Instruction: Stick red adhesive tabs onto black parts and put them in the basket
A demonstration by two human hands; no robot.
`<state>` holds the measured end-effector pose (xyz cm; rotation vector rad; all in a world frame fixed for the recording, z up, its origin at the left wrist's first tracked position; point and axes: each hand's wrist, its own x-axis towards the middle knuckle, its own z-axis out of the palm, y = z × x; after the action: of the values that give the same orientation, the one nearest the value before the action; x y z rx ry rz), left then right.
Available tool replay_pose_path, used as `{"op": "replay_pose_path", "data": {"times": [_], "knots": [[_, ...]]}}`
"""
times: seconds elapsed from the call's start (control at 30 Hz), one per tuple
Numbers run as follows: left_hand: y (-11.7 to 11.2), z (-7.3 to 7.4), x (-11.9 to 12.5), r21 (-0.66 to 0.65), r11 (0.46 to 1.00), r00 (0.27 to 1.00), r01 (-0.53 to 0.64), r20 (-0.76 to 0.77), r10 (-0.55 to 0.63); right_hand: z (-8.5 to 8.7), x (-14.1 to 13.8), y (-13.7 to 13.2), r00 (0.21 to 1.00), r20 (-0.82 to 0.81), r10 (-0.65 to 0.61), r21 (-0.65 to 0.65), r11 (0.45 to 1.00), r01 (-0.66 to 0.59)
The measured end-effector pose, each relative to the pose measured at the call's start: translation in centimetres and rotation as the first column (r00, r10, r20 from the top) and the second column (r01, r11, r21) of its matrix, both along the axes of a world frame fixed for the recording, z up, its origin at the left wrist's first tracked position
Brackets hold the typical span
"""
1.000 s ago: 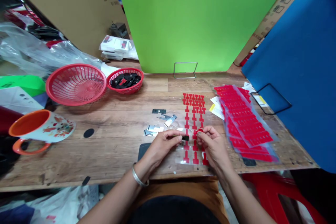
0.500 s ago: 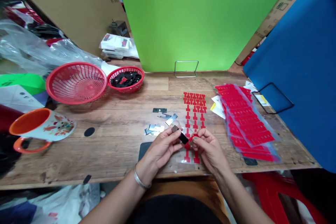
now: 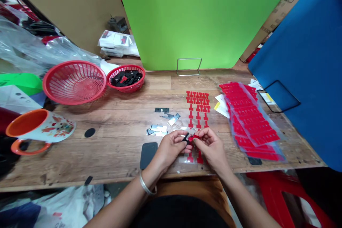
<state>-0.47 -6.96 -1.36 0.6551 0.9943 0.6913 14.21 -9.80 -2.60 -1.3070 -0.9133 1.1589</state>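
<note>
Red, probably light and bendy, a tab (image 3: 194, 138) is sitting at lower centre of the frame, the right hand (image 3: 212, 146) pinching it, fingertips nearly together; the left hand (image 3: 172, 146) is closely pinching a black strip (image 3: 186, 138), likely stiffer, both suiting edge holds.

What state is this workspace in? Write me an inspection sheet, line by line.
Surface: wooden table, with dark marks.
Job's things: black piece and red piece in hand; red T-shaped pieces in rows; silvery strips loosely strewn; overlapping red sheets.
Clutter: mug and large red basket at the left.
Hands: left hand grips the black piece; right hand pinches the red piece close by; whether the pieces touch is unclear.
Cables: nothing seen that is clearly one.
Surroundings: green panel behind, blue panel at the right.
</note>
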Motion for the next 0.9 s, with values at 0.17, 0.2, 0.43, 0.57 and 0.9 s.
{"op": "replay_pose_path", "data": {"times": [0.17, 0.2, 0.43, 0.57, 0.9], "knots": [[-0.32, -0.27, 0.44, 0.005, 1.000, 1.000, -0.015, 0.019, 0.015, -0.29, -0.32, -0.23, 0.997, 0.072, 0.024, 0.000, 1.000, -0.024], [-0.37, -0.28, 0.49, 0.003, 1.000, 1.000, -0.015, 0.020, 0.015, -0.37, -0.37, -0.25, 0.996, 0.080, 0.026, -0.001, 1.000, -0.026], [-0.54, -0.20, 0.52, -0.012, 1.000, 1.000, -0.023, 0.008, 0.023, -0.55, -0.32, -0.13, 0.991, 0.128, 0.024, 0.017, 1.000, -0.027], [-0.54, -0.06, 0.47, -0.019, 0.999, 1.000, -0.026, 0.017, 0.026, -0.41, -0.40, -0.07, 0.992, 0.126, 0.018, 0.016, 1.000, -0.020], [-0.62, -0.10, 0.31, -0.010, 1.000, 0.998, -0.028, 0.056, 0.029, -0.16, -0.60, -0.11, 0.992, 0.127, 0.016, 0.016, 1.000, -0.018]]}}
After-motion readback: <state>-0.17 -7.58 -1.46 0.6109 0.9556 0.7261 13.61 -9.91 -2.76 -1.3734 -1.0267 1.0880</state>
